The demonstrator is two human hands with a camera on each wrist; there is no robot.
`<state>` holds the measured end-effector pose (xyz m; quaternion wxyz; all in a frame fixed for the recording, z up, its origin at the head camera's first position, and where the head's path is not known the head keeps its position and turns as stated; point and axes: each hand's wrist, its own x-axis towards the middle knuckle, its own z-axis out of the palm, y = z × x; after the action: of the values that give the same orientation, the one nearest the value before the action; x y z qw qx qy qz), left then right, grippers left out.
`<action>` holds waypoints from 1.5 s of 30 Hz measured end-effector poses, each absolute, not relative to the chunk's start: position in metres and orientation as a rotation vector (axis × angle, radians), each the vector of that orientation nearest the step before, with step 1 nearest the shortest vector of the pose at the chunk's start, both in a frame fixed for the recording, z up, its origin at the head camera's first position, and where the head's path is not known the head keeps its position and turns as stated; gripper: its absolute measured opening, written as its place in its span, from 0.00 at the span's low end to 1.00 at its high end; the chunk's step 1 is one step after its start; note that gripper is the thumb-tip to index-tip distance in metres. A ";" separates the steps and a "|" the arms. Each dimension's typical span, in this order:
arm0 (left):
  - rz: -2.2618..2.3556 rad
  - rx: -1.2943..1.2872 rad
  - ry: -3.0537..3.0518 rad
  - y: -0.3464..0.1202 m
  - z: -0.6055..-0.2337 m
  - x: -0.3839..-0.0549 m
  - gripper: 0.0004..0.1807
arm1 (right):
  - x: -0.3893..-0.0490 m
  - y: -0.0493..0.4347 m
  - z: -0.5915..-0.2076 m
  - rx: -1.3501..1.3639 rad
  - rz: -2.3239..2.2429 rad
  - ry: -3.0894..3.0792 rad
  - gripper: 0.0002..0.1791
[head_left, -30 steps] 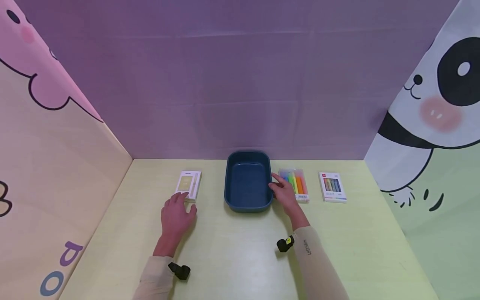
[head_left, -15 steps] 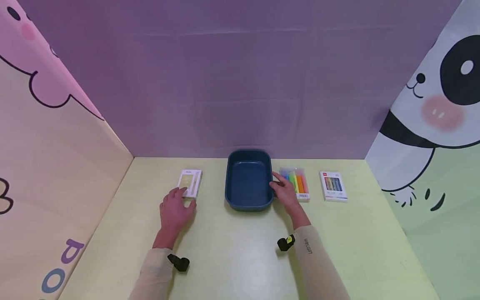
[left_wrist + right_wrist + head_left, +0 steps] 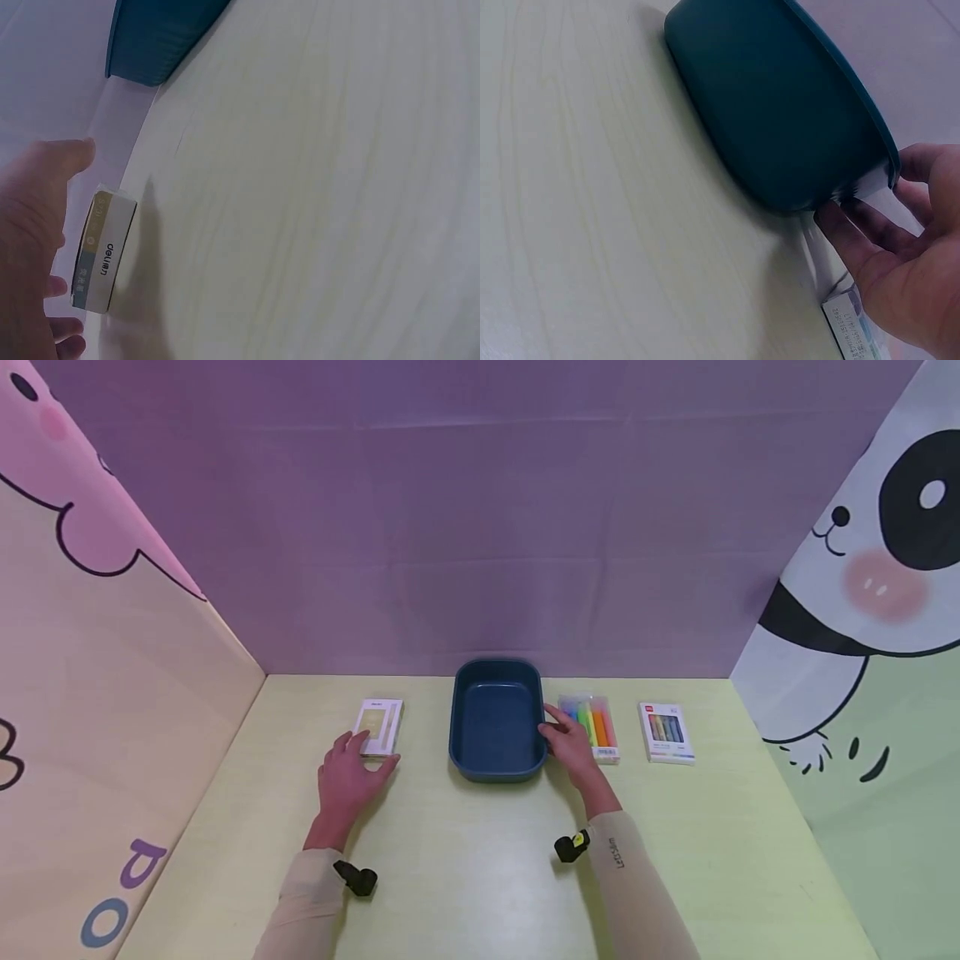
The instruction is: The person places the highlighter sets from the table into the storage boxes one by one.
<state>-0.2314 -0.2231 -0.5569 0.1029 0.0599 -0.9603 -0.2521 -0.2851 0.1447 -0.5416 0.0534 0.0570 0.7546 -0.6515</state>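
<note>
My left hand (image 3: 348, 783) lies at the near end of a flat white box (image 3: 381, 727) with a gold panel. Its fingers reach the box's near left corner, and the thumb spreads out to the right. In the left wrist view the box's end (image 3: 105, 251) is beyond the fingers, printed "deli"; contact cannot be told. My right hand (image 3: 574, 753) is at the right side of a dark blue plastic bin (image 3: 497, 718). From the right wrist, its fingers (image 3: 855, 244) touch the bin's outer wall (image 3: 780, 112) from outside, near the rim and the base.
Just right of the bin, partly behind my right hand, lies a clear pack of coloured markers (image 3: 600, 727). Farther right is a white box (image 3: 666, 733) printed with coloured pens. A purple backdrop (image 3: 480, 527) rises behind the pale table (image 3: 465, 860).
My left hand has slid slightly forward and left by the white box, and its thumb has spread away from the fingers. The right hand and the bin stay put.
</note>
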 end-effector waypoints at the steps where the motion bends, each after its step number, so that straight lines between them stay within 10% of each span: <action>1: -0.756 0.183 -2.831 -0.223 -0.557 -0.232 0.43 | -0.285 0.145 -0.542 0.168 -1.984 2.294 0.25; 45: -0.908 0.280 -2.774 -0.220 -0.589 -0.250 0.49 | -0.284 0.128 -0.541 0.264 -1.761 2.616 0.24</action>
<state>-0.2497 -0.2199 -0.5894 0.1047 0.0949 -0.9409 -0.3080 -0.2840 0.1277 -0.5409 -0.0115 0.0833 0.8267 -0.5563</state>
